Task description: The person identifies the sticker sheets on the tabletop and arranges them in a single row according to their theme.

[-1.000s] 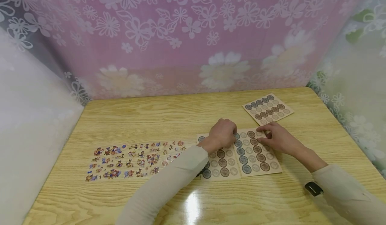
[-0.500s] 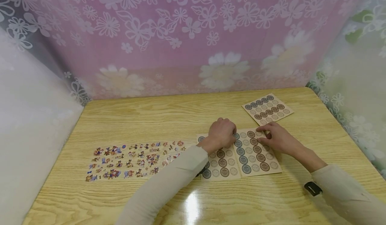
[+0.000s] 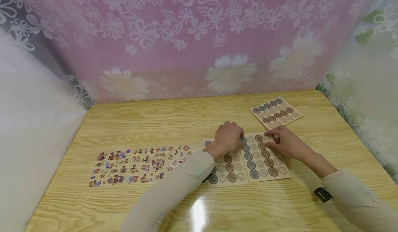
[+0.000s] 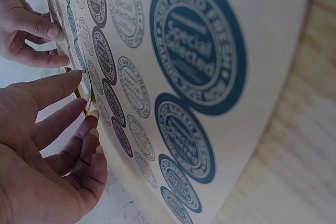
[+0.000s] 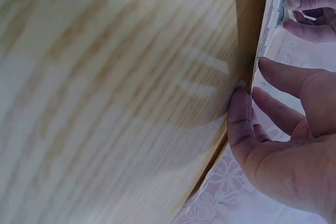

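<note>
Two tan sheets of round stickers lie side by side at the table's right half in the head view. My left hand (image 3: 228,138) reaches over the left sticker sheet (image 3: 222,179) and pinches the upper edge where it meets the right sticker sheet (image 3: 256,155). In the left wrist view, the left thumb lies on the printed face and the other fingers (image 4: 84,103) sit at the edge. My right hand (image 3: 287,143) holds the right sheet's upper right corner between thumb and fingers. From the right wrist, the sheet is seen edge-on, with its fingers (image 5: 241,116) against the edge.
A smaller stack or sheet of round stickers (image 3: 276,112) lies tilted behind the right hand. Clear sheets of cartoon stickers (image 3: 136,164) spread across the left, partly under the left sleeve (image 3: 177,187). The wooden table (image 3: 161,118) meets a pink flowered curtain (image 3: 174,63).
</note>
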Demonstrator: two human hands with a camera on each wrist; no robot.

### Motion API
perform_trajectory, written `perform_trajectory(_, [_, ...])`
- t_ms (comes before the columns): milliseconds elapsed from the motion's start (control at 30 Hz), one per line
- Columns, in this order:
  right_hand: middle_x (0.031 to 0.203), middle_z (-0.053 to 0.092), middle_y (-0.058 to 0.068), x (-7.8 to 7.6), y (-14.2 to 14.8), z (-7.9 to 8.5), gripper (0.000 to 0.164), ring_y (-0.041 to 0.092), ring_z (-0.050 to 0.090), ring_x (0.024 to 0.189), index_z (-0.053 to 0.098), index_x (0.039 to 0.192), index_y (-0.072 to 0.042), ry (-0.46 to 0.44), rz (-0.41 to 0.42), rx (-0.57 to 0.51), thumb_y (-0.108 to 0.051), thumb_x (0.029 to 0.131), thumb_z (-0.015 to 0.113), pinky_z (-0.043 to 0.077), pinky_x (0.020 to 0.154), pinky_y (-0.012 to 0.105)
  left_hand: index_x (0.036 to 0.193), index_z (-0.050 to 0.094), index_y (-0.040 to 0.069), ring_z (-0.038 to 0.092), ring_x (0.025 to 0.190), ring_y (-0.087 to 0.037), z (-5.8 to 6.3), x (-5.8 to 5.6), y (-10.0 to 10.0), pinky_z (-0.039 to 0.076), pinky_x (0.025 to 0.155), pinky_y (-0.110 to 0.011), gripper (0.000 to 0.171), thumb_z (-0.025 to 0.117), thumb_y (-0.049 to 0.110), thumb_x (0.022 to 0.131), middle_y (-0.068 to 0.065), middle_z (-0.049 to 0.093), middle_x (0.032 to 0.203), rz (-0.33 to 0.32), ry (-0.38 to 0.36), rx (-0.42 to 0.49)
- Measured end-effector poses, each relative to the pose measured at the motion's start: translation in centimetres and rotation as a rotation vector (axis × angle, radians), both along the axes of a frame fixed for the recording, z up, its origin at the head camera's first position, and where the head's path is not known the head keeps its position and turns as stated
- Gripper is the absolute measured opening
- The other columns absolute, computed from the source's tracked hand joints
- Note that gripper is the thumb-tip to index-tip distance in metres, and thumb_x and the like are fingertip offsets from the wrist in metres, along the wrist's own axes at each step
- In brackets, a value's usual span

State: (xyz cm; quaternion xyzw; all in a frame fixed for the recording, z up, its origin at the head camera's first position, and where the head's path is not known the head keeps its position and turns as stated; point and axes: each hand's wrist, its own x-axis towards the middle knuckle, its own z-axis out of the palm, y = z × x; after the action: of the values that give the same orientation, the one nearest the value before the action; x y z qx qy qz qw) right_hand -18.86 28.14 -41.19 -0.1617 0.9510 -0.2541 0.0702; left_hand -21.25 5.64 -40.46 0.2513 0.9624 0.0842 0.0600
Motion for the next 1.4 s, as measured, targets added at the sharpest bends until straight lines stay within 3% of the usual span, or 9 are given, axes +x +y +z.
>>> perform_trajectory(333, [0.097,0.050,0.015,0.10,-0.06,0.06,0.033,0.023,0.047,0.077,0.064,0.115,0.006,0.004,0.002,0.012,-0.010,0.087,0.069,0.040,0.065,0.034,0.095,0.074,0.026,0.043,0.077,-0.015,-0.14,0.12,-0.09,0.039,0.068,-0.029,0.011,0.066,0.031,0.089,0.005,0.057,0.090,-0.006,0.013,0.006])
perform_trajectory(767, [0.099,0.050,0.017,0.07,-0.04,0.14,0.034,0.022,0.048,0.077,0.063,0.115,0.006,-0.007,-0.009,0.017,-0.011,0.087,0.070,0.041,0.065,0.035,0.098,0.073,0.028,0.043,0.082,-0.015,0.19,0.28,-0.14,0.040,0.079,-0.032,0.013,0.065,0.034,0.089,0.007,0.056,0.092,0.001,0.035,-0.041])
perform_trajectory(1200, [0.097,0.050,0.018,0.09,-0.38,0.14,0.033,0.022,0.049,0.076,0.064,0.110,0.008,0.018,-0.009,0.006,-0.012,0.085,0.073,0.041,0.063,0.034,0.091,0.070,0.028,0.042,0.082,-0.015,0.05,0.44,-0.21,0.040,0.080,-0.032,0.010,0.064,0.035,0.091,0.006,0.055,0.092,-0.001,0.029,-0.054])
perform_trajectory(1400, [0.098,0.052,0.019,0.03,-0.38,0.25,0.033,0.023,0.052,0.077,0.065,0.108,0.008,0.023,-0.010,0.002,-0.012,0.084,0.074,0.043,0.065,0.036,0.097,0.071,0.028,0.042,0.083,-0.015,-0.08,0.43,-0.21,0.039,0.081,-0.032,0.012,0.065,0.037,0.091,0.008,0.054,0.095,0.000,0.036,-0.052])
